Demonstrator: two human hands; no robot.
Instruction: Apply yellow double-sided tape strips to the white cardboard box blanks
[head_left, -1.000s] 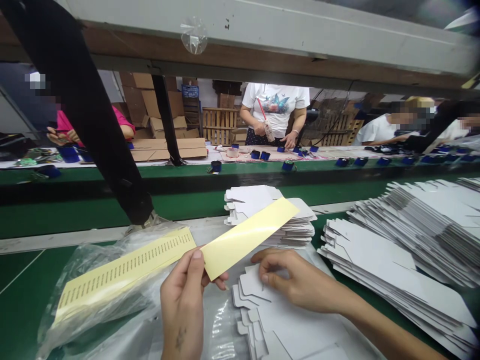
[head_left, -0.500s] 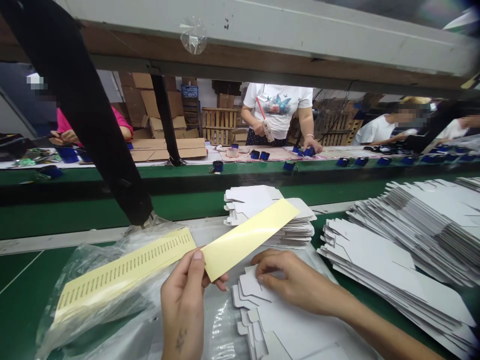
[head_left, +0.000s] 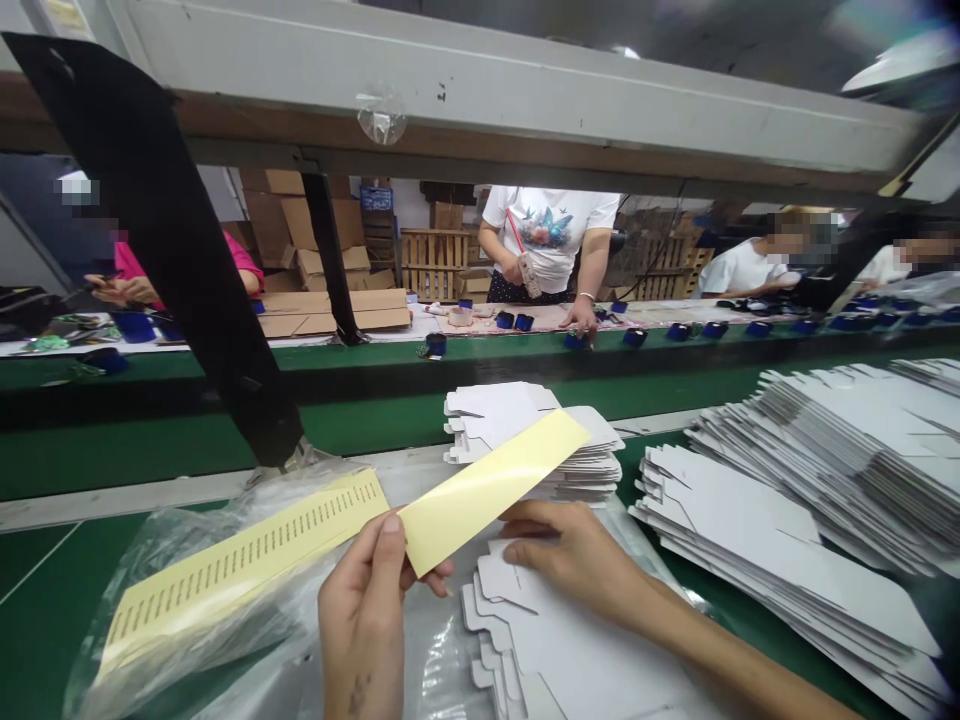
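My left hand (head_left: 369,610) pinches a long pale yellow sticker strip (head_left: 480,490) near its middle fold; one half carries rows of small printed labels (head_left: 247,560), the other half is blank. My right hand (head_left: 577,560) rests with curled fingers on the top sheet of a stack of flat white die-cut cartons (head_left: 555,650) right in front of me, fingertips pressing near a flap. What, if anything, is under those fingertips is too small to see.
Crumpled clear plastic bag (head_left: 187,600) lies under the strip at left. More white carton stacks sit ahead (head_left: 525,430) and at right (head_left: 810,500). A green conveyor belt (head_left: 150,440) runs across; small blue items (head_left: 679,331) ride it. Several people work on the far side. A black post (head_left: 195,270) stands at left.
The view has tilted slightly. My right hand slid a little up and left on the carton stack. The person in the white shirt across the belt moved a hand along the belt.
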